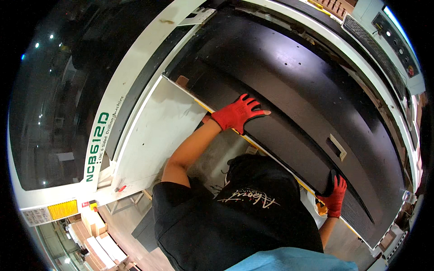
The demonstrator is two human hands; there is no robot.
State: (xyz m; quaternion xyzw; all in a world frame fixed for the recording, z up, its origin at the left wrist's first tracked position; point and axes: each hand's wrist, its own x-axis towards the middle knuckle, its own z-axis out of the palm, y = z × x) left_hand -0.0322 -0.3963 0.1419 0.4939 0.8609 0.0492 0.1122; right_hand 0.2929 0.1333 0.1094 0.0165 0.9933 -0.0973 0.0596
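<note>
A long dark panel [289,141] lies along the near side of a machine's black table [312,86]. My left hand [242,113], in a red glove with dark palm, rests on the panel with its fingers spread and a fingertip bare. Farther right, my right hand [334,195], gloved the same way, lies over the panel's near edge. Its fingers are stretched out and point away from me. Neither hand is wrapped round anything. Beyond the panel's far edge, a small pale angled piece [337,148] sits on the black surface.
A large drilling machine's white housing [131,108] with a dark window rises at the left. A keyboard [368,43] and a control panel [400,49] stand at the far right. Stacked boards [101,250] are at the lower left. A yellow-edged strip [203,105] borders the table.
</note>
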